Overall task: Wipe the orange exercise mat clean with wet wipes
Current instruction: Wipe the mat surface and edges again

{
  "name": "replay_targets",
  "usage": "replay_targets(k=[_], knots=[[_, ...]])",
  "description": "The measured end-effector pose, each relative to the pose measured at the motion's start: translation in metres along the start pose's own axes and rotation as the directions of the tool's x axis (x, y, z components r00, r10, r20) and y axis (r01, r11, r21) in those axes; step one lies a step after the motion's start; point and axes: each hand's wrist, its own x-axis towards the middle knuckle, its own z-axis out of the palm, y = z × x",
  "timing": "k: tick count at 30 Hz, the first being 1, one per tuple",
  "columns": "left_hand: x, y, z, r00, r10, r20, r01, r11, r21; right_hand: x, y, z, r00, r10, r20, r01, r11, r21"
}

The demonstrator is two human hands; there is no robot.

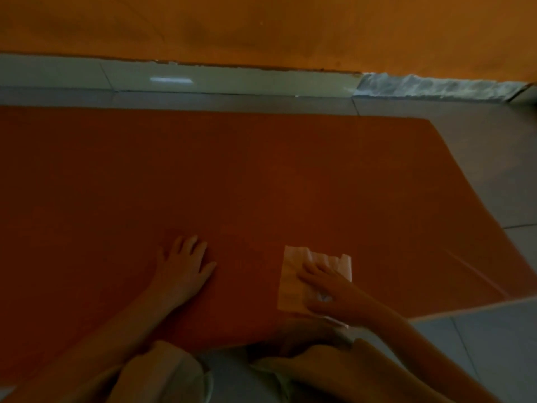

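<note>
Your right fingers [311,273] lay fairly straight and close together, flat on top of a white wet wipe [292,274]. They pressed it down and did not curl round it. A pale bit of the wipe showed between thumb and fingers, and a corner stuck out under the wrist. Your right hand [328,289] covered the wipe's near right part; the far edge and left side lay bare and creased.

Your left fingers [193,247] were spread apart and straight. Your left hand [183,264] rested palm down on the bare mat, holding nothing, well to the left of the wipe and about level with it.

Both hands and the wipe sat on the orange mat [261,175], close to its near edge. The mat lay flat on a grey tiled floor [482,170], with its right end in view and its left running out of frame. Light was dim, so any dirt or damp on the mat could not be told.

Both forearms were bare up to loose pale sleeves [162,370], pushed up near the elbows.

Beyond the mat's far edge ran a strip of floor, then a pale skirting [203,80] under an orange wall [261,24]. A crinkled, shiny strip [436,85] lay along the skirting to the right.
</note>
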Motion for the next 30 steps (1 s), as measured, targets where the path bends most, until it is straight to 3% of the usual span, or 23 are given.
replay_targets(k=[6,11,14,17,20,22,27,30], knots=[[0.002,0.000,0.007,0.995,-0.030,-0.095,0.029,1.000,-0.005,0.058,0.024,-0.007,0.962,0.167,-0.218,-0.188,0.979,-0.077],[0.011,0.004,-0.012,0.989,-0.011,-0.146,0.017,0.999,0.041,0.053,0.000,0.006,0.984,-0.046,-0.173,0.018,0.987,-0.161],[0.027,0.003,-0.018,0.997,-0.045,-0.067,0.049,0.997,0.053,0.042,0.012,0.002,0.988,-0.080,-0.130,0.060,0.987,-0.151],[0.035,0.001,-0.016,0.999,-0.038,-0.020,0.040,0.994,0.100,0.062,0.030,-0.011,0.988,0.017,-0.151,-0.038,0.989,-0.141],[0.037,-0.001,-0.009,0.997,-0.015,-0.071,0.023,0.994,0.107,0.104,0.038,-0.029,0.953,0.165,-0.255,-0.192,0.978,-0.082],[0.039,-0.001,-0.008,0.996,-0.011,-0.083,0.020,0.994,0.105,0.128,0.027,-0.032,0.936,0.191,-0.295,-0.212,0.977,-0.040],[0.042,-0.004,0.000,0.996,-0.006,-0.088,0.016,0.994,0.108,0.139,-0.003,-0.014,0.966,-0.168,-0.199,0.123,0.968,-0.218],[0.043,-0.004,0.002,0.995,-0.010,-0.101,0.022,0.992,0.121,0.152,0.027,-0.035,0.959,-0.183,-0.218,0.120,0.954,-0.275]])
